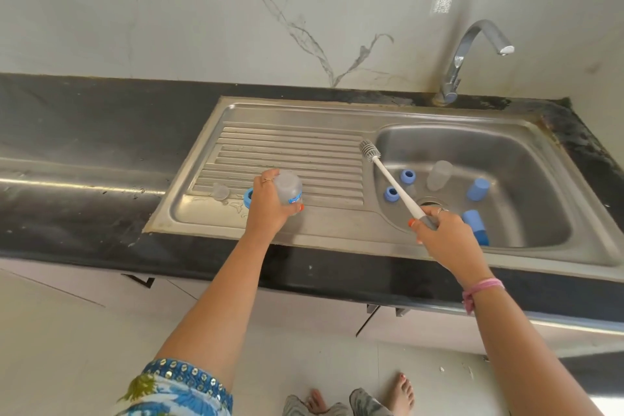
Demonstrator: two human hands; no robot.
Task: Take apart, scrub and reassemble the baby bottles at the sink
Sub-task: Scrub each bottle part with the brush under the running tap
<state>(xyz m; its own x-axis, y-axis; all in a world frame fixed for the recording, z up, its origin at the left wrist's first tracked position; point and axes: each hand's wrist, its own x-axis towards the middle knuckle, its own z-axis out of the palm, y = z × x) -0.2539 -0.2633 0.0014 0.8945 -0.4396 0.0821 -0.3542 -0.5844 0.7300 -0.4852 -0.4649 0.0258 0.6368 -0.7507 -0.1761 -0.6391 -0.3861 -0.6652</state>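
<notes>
Her left hand (270, 204) grips a clear bottle body (288, 191); her right hand (439, 230) grips the bottle brush (388, 176). Scrubbing seems underway. Next, the bristles must enter the bottle's mouth.

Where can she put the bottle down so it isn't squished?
The ribbed drainboard behind her left hand is bare, up to the brush. The basin is crowded with blue rings, caps and another bottle.

The left hand (268, 203) grips a clear bottle (288, 191) over the ribbed drainboard (287, 152). The right hand (439, 230) holds a white brush (388, 176) above the sink (540, 159), where blue caps (477, 189) and rings (408, 176) lie.
</notes>
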